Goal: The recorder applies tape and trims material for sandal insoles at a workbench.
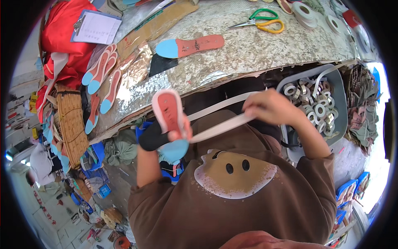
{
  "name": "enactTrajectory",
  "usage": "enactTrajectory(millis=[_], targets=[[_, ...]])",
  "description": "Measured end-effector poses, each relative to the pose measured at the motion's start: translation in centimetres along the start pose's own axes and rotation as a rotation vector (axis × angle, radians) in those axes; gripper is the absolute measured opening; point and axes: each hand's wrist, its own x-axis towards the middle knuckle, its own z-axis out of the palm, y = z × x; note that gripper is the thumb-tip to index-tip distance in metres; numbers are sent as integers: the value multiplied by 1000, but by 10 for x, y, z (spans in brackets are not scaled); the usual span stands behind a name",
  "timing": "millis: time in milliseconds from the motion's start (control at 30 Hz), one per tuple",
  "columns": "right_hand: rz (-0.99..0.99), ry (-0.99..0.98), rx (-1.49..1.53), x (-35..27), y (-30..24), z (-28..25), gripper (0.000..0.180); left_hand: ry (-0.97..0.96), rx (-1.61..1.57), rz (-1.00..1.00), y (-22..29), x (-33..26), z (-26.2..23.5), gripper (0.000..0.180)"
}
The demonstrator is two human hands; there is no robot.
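Insole (pixel 168 111) in left hand (pixel 180 133) lay at centre; right hand (pixel 269 108) at three o'clock held strip (pixel 219 128); bin of tape rolls (pixel 340 103) beyond; scissors (pixel 261 20) at one o'clock; clipboard (pixel 96 27) at eleven.

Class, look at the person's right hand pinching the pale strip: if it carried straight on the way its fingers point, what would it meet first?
The right hand points left along the pale strip, so it would probably first meet the red-and-blue insole in the left hand; depth is uncertain.
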Motion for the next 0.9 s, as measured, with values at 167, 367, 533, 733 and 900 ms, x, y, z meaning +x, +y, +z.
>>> enactTrajectory(millis=[167, 367, 533, 733, 900], targets=[[-291, 270, -435, 23, 12, -46, 35, 131, -184, 18, 25, -38, -39, 61], [-110, 587, -816, 95, 113, -156, 33, 495, -178, 257, -3, 3, -49, 59], [-205, 535, -914, 82, 95, -149, 27, 389, -237, 328, 3, 30, -32, 50], [54, 649, -289, 39, 36, -76, 21, 552, -81, 429, 7, 43, -30, 40], [137, 217, 606, 9, 0, 49, 84, 679, 140, 495, 6, 56, -29, 30]])
